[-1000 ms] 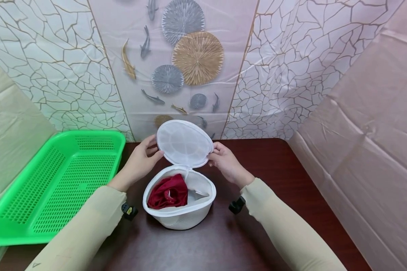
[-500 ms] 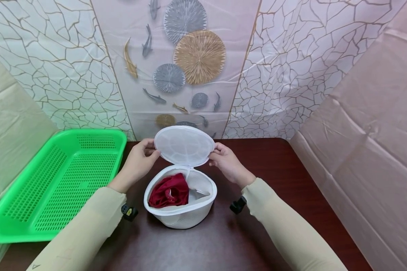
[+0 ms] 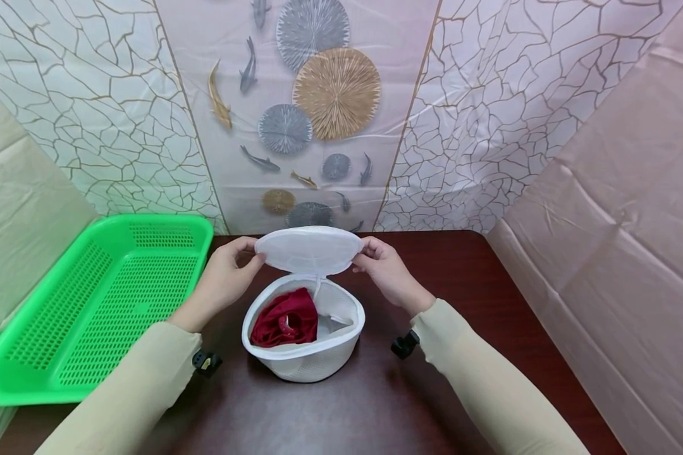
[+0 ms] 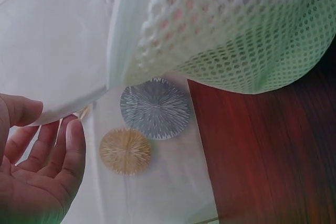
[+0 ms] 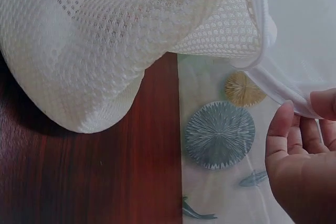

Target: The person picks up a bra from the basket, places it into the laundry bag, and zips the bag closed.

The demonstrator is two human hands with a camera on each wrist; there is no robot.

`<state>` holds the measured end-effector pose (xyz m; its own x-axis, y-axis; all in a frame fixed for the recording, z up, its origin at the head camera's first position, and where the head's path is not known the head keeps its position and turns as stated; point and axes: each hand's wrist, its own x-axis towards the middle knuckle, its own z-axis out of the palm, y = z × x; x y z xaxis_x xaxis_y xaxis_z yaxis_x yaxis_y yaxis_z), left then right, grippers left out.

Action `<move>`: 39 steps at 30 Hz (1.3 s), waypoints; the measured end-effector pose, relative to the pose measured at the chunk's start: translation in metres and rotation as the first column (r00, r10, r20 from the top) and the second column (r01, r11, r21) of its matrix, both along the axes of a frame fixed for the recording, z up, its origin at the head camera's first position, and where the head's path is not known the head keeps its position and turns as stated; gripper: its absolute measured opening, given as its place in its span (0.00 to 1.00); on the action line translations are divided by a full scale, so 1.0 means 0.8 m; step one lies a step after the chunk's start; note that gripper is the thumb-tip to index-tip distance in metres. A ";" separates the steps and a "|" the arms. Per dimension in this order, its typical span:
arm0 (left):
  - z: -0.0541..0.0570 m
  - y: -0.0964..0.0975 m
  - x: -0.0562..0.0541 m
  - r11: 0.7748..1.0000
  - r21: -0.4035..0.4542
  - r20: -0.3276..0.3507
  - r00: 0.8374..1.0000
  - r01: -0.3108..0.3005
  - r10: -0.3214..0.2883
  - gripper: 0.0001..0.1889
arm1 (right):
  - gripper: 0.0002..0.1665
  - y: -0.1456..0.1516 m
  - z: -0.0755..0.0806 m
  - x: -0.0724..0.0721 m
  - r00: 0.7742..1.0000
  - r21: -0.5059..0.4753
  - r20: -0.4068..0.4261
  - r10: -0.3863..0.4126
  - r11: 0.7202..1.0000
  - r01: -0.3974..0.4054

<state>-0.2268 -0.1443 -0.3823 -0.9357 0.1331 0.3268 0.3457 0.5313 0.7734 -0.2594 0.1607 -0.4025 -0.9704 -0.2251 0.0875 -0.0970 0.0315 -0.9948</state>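
Observation:
A white mesh laundry bag (image 3: 310,366) stands on the table with its round lid (image 3: 310,249) raised at the back. Inside lies a bunched dark red cloth (image 3: 284,319), filling mostly the left side. My left hand (image 3: 227,275) pinches the lid's left edge between thumb and fingers. On the opposite edge, my right hand (image 3: 387,272) pinches the rim the same way. The right wrist view shows a zip along the bag's rim (image 5: 264,19) and the lid's white border under my right fingertips (image 5: 283,111). Coarse mesh makes up the bag's side (image 4: 231,35) in the left wrist view.
A green perforated plastic basket (image 3: 199,253) sits to the left, beside my left forearm. The dark reddish-brown table (image 3: 461,278) meets a patterned backdrop (image 3: 461,126) behind, and a plain beige sheet (image 3: 603,221) slopes up on the right.
The lid has tilted forward and down towards the bag's mouth, its far edge now lower and its shape flatter. Both hands keep their pinch and have moved slightly apart. Bag and cloth stay put.

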 end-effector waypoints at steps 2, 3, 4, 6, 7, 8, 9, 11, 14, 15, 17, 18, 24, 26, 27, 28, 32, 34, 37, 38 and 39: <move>0.002 -0.001 0.003 1.000 -0.006 -0.010 1.000 0.010 -0.010 0.09 | 0.07 0.001 0.001 0.001 1.000 0.003 -0.022 0.001 1.000 -0.001; 0.002 -0.002 0.005 1.000 -0.010 -0.016 1.000 0.015 -0.016 0.09 | 0.08 0.001 0.002 0.002 1.000 0.006 -0.029 0.001 1.000 0.000; 0.003 -0.003 0.006 1.000 -0.018 -0.022 1.000 0.018 -0.019 0.09 | 0.08 0.002 0.003 0.003 0.999 0.014 -0.036 0.001 1.000 0.000; 0.004 -0.005 0.009 0.999 -0.035 -0.027 0.999 0.021 -0.022 0.09 | 0.09 0.003 0.004 0.005 0.999 0.036 -0.046 0.000 0.999 0.002; 0.004 -0.006 0.010 0.999 -0.042 -0.028 0.999 0.022 -0.024 0.09 | 0.10 0.004 0.005 0.006 0.999 0.049 -0.048 0.000 0.999 0.003; 0.004 -0.007 0.012 0.998 -0.050 -0.031 0.999 0.025 -0.027 0.09 | 0.10 0.004 0.006 0.008 0.999 0.063 -0.049 0.000 0.998 0.003; 0.004 -0.008 0.013 0.998 -0.059 -0.033 0.999 0.028 -0.030 0.09 | 0.10 0.005 0.007 0.009 0.999 0.078 -0.051 0.001 0.997 0.003; 0.003 -0.010 0.015 0.996 -0.075 -0.046 0.998 0.040 -0.044 0.09 | 0.10 0.006 0.008 0.011 0.999 0.104 -0.055 0.001 0.995 0.005; 0.000 -0.014 0.019 0.992 -0.105 -0.088 0.993 0.064 -0.074 0.07 | 0.09 0.009 0.008 0.014 0.998 0.152 -0.070 0.010 0.988 0.001; -0.001 -0.015 0.021 0.991 -0.114 -0.103 0.991 0.074 -0.086 0.07 | 0.09 0.010 0.008 0.015 0.997 0.171 -0.079 0.017 0.985 -0.003; -0.002 -0.018 0.024 0.986 -0.143 -0.131 0.985 0.089 -0.108 0.07 | 0.09 0.012 0.007 0.017 0.995 0.204 -0.097 0.034 0.979 -0.014; -0.002 -0.019 0.026 0.983 -0.160 -0.137 0.983 0.096 -0.118 0.07 | 0.09 0.013 0.006 0.018 0.993 0.226 -0.112 0.046 0.974 -0.019; -0.006 -0.023 0.036 0.966 -0.198 -0.087 0.979 0.164 -0.184 0.10 | 0.11 0.016 0.007 0.032 0.979 0.326 -0.176 0.100 0.945 -0.038; -0.008 -0.024 0.038 0.962 -0.202 -0.063 0.978 0.185 -0.201 0.10 | 0.11 0.017 0.004 0.035 0.977 0.344 -0.184 0.112 0.938 -0.043; -0.008 -0.025 0.039 0.959 -0.206 -0.052 0.977 0.192 -0.207 0.11 | 0.10 0.017 0.004 0.037 0.976 0.354 -0.185 0.115 0.934 -0.043; -0.009 -0.026 0.040 0.957 -0.213 -0.042 0.976 0.199 -0.212 0.11 | 0.10 0.018 0.003 0.040 0.975 0.368 -0.188 0.118 0.929 -0.042; -0.011 -0.029 0.044 0.949 -0.234 -0.005 0.976 0.212 -0.219 0.12 | 0.09 0.019 -0.008 0.042 0.966 0.395 -0.218 0.142 0.918 -0.046; -0.012 -0.030 0.046 0.947 -0.230 0.015 0.974 0.223 -0.226 0.12 | 0.09 0.018 -0.009 0.046 0.959 0.415 -0.238 0.153 0.909 -0.042; -0.014 -0.031 0.047 0.945 -0.212 0.053 0.968 0.251 -0.245 0.12 | 0.10 0.016 -0.006 0.054 0.949 0.442 -0.264 0.170 0.896 -0.037; -0.015 -0.032 0.048 0.943 -0.206 0.065 0.965 0.261 -0.253 0.12 | 0.10 0.014 -0.002 0.058 0.947 0.448 -0.269 0.175 0.893 -0.038; -0.016 -0.032 0.048 0.941 -0.201 0.074 0.963 0.271 -0.261 0.12 | 0.10 0.012 0.001 0.062 0.946 0.452 -0.271 0.180 0.891 -0.040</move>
<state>-0.1883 -0.1697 -0.3952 -0.8703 0.4392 0.2228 0.4629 0.5753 0.6744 -0.2099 0.1706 -0.4020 -0.8804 -0.4115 0.2356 -0.4141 0.4252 -0.8048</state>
